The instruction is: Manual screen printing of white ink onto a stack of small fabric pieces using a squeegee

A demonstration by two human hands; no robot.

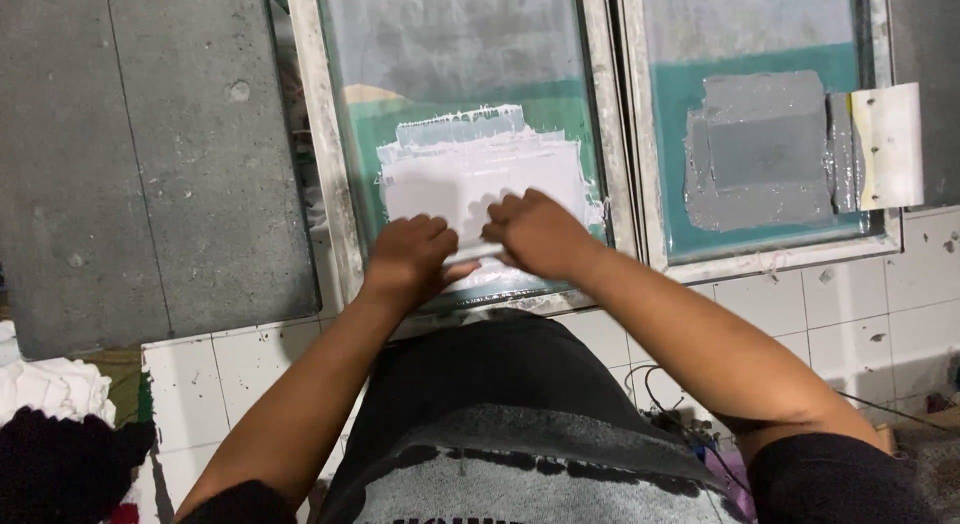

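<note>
Grey concrete wall panels stand at the left, and white square tiles run along the lower edge of the bench. Both hands grip a white-smeared squeegee blade at the near end of a metal-framed printing screen with green mesh, where white ink spreads. Left hand and right hand have fingers curled tight over the blade, knuckles nearly touching. Beside it, a second framed screen carries grey ink and a pale flat scraper
</note>
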